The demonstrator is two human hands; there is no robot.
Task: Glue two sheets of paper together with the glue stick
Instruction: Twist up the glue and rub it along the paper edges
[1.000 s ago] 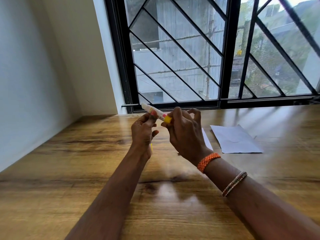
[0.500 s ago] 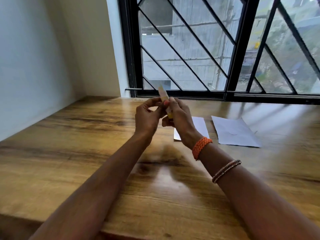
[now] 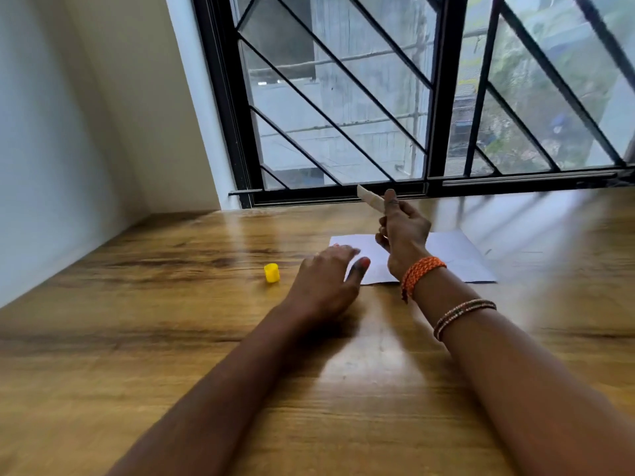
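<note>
Off comes the yellow cap [image 3: 271, 272], now lying on the bench [image 3: 171, 338]; left hand [image 3: 326, 283] hovers released beside the paper [image 3: 371, 259], right hand [image 3: 403, 235] fingers grasping the glue stick [image 3: 370, 198].

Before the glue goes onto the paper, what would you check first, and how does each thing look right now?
1. Cap off: ok, yellow cap lies on the table.
2. Glue stick held: ok, in the right hand.
3. Glue twisted out: cannot tell, blurred.
4. Near sheet flat: ok.
5. Sheet steadied: cannot tell, left hand is at its edge.
6. Second sheet at hand: ok, just beside.
</note>
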